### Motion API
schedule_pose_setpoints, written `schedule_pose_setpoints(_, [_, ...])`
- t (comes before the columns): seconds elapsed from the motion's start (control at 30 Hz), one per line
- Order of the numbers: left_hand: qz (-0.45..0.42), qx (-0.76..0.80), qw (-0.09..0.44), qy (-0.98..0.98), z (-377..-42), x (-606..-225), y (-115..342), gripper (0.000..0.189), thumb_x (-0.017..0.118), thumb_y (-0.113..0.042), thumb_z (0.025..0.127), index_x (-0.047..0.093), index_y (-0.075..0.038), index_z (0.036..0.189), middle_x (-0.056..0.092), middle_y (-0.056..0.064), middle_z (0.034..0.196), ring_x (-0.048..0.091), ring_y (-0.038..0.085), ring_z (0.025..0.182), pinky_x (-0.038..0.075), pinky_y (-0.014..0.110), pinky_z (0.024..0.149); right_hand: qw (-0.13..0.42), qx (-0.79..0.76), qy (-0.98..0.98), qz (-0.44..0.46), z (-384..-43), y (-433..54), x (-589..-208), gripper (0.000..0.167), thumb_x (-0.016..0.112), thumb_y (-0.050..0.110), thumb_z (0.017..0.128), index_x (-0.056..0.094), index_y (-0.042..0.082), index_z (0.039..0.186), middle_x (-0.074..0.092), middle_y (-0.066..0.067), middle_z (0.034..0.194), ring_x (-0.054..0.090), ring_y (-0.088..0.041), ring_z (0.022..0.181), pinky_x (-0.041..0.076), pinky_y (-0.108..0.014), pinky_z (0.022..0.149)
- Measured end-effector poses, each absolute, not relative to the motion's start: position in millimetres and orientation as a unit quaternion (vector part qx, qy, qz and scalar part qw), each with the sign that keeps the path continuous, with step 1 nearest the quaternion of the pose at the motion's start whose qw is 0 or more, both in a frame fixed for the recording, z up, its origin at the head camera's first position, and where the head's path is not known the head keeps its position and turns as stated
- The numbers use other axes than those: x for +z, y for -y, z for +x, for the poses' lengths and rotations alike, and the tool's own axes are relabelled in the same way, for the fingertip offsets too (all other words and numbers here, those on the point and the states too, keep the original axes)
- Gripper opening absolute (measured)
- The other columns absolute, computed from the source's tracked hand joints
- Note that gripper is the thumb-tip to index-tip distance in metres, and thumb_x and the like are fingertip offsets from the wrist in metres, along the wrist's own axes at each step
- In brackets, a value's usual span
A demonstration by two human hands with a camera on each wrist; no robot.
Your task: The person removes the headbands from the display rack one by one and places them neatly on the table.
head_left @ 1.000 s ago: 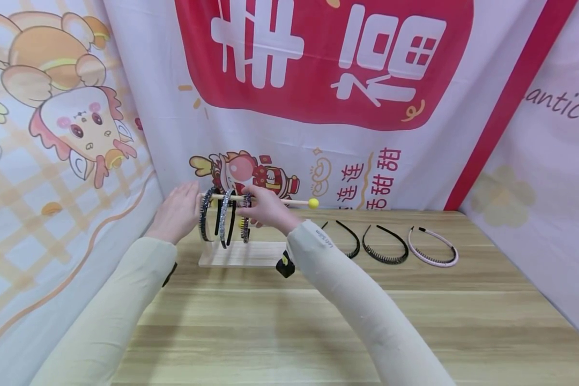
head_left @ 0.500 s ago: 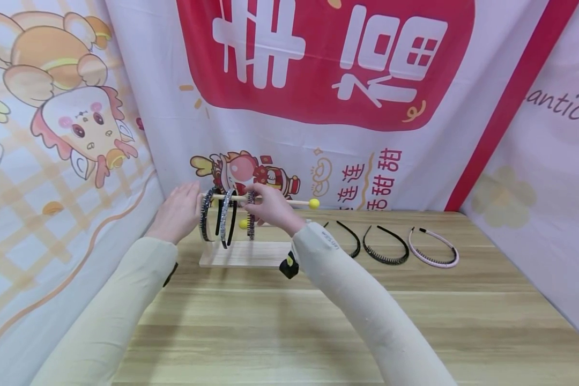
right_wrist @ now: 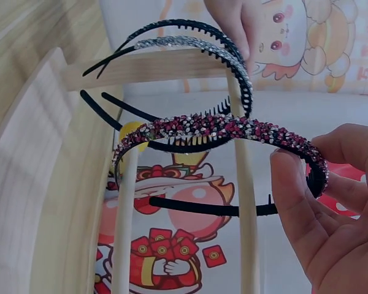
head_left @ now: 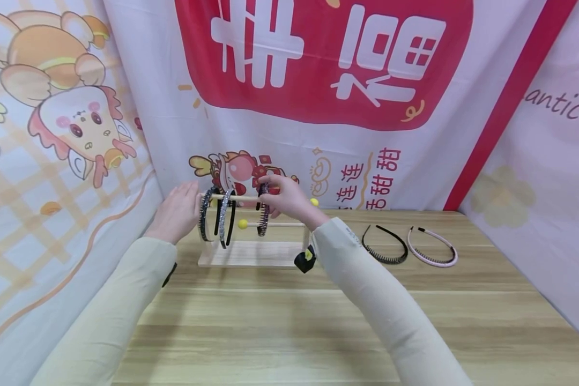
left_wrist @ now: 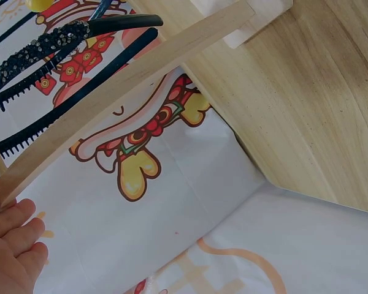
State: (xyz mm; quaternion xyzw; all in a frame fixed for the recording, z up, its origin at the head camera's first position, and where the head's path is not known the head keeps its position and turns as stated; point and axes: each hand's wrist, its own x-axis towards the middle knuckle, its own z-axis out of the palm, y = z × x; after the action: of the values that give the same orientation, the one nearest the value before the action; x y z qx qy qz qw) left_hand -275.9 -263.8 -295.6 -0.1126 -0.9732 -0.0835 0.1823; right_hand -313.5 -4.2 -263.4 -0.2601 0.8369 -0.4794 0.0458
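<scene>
A wood-grained table [head_left: 289, 332] fills the head view's lower half, backed and flanked by printed cloth [head_left: 313, 120], with a black band [head_left: 391, 261] and a pink band [head_left: 434, 262] lying right of centre. From the lower left, the left hand [head_left: 176, 210] reaches up, fingers extended against the left end of the rack [head_left: 251, 256]. The right hand [head_left: 294, 199], its arm slanting in from the lower right, pinches a red-and-silver band [right_wrist: 190, 127] looped around the upper rod [right_wrist: 248, 245], near mid-frame.

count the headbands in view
5: dark headband and silver headband on the rack, jeweled headband in the right hand, black headband and pink headband on the table; right sleeve may hide more.
</scene>
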Motion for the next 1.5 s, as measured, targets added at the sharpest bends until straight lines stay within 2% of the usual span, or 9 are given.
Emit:
schedule_pose_setpoints(0.2, [-0.112,-0.083,0.182,0.973,-274,-295,264,0.048,0.027,-0.017,0.101,0.026,0.015,0.136,0.028,0.033,0.139,0.024,0.045,0.129,0.01,0.05,0.11,0.048,-0.499,-0.825,-0.261,-313,-9,-258,0.043,0.056,0.007,0.089,0.049,0.01,0.13,0.057,-0.012,0.102,0.058,-0.021,0.057,0.057,-0.036,0.057])
schedule_pose_setpoints(0.47, [-0.11,-0.085,0.184,0.973,-274,-296,265,0.048,0.026,-0.017,0.101,0.026,0.015,0.136,0.027,0.033,0.139,0.023,0.045,0.129,0.01,0.05,0.11,0.049,-0.507,-0.815,-0.275,-314,-25,-254,0.044,0.056,0.006,0.087,0.05,0.011,0.131,0.053,-0.009,0.122,0.055,-0.021,0.057,0.056,-0.038,0.058])
schedule_pose_setpoints(0.6, [-0.111,-0.087,0.187,0.972,-275,-296,265,0.048,0.027,-0.017,0.101,0.027,0.015,0.136,0.028,0.032,0.139,0.024,0.045,0.129,0.01,0.05,0.11,0.055,-0.512,-0.812,-0.276,-312,-33,-251,0.045,0.056,0.007,0.087,0.05,0.013,0.131,0.05,-0.009,0.127,0.056,-0.022,0.057,0.056,-0.041,0.06])
schedule_pose_setpoints(0.9, [-0.11,-0.09,0.184,0.973,-275,-296,264,0.048,0.027,-0.017,0.101,0.027,0.015,0.136,0.028,0.032,0.139,0.023,0.044,0.129,0.009,0.05,0.11,0.06,-0.525,-0.807,-0.264,-307,-54,-241,0.045,0.055,0.008,0.089,0.049,0.015,0.133,0.049,-0.01,0.128,0.059,-0.025,0.064,0.056,-0.038,0.061])
schedule_pose_setpoints(1.07, [-0.109,-0.088,0.182,0.973,-274,-295,263,0.048,0.027,-0.017,0.101,0.027,0.015,0.136,0.029,0.032,0.139,0.023,0.044,0.13,0.01,0.05,0.11,0.054,-0.525,-0.81,-0.257,-304,-67,-236,0.046,0.056,0.009,0.09,0.047,0.015,0.134,0.049,-0.009,0.131,0.059,-0.025,0.066,0.056,-0.04,0.065])
schedule_pose_setpoints(1.2, [-0.108,-0.087,0.178,0.974,-274,-294,262,0.048,0.026,-0.018,0.101,0.026,0.015,0.136,0.028,0.033,0.139,0.023,0.045,0.129,0.01,0.05,0.11,0.044,-0.524,-0.812,-0.251,-303,-77,-234,0.045,0.057,0.011,0.09,0.048,0.014,0.134,0.053,-0.008,0.125,0.06,-0.026,0.068,0.056,-0.04,0.064])
schedule_pose_setpoints(1.33, [-0.108,-0.089,0.179,0.974,-274,-295,262,0.049,0.025,-0.018,0.101,0.026,0.015,0.136,0.027,0.033,0.139,0.023,0.044,0.13,0.01,0.05,0.11,0.037,-0.533,-0.81,-0.241,-305,-85,-234,0.045,0.058,0.012,0.089,0.049,0.015,0.133,0.055,-0.006,0.121,0.06,-0.026,0.067,0.056,-0.039,0.062])
schedule_pose_setpoints(1.5, [-0.11,-0.086,0.185,0.973,-275,-295,262,0.048,0.027,-0.017,0.101,0.027,0.015,0.136,0.029,0.032,0.139,0.024,0.044,0.129,0.011,0.05,0.11,0.034,-0.547,-0.803,-0.235,-305,-94,-234,0.046,0.058,0.009,0.089,0.048,0.015,0.134,0.051,-0.007,0.126,0.059,-0.026,0.063,0.057,-0.038,0.061])
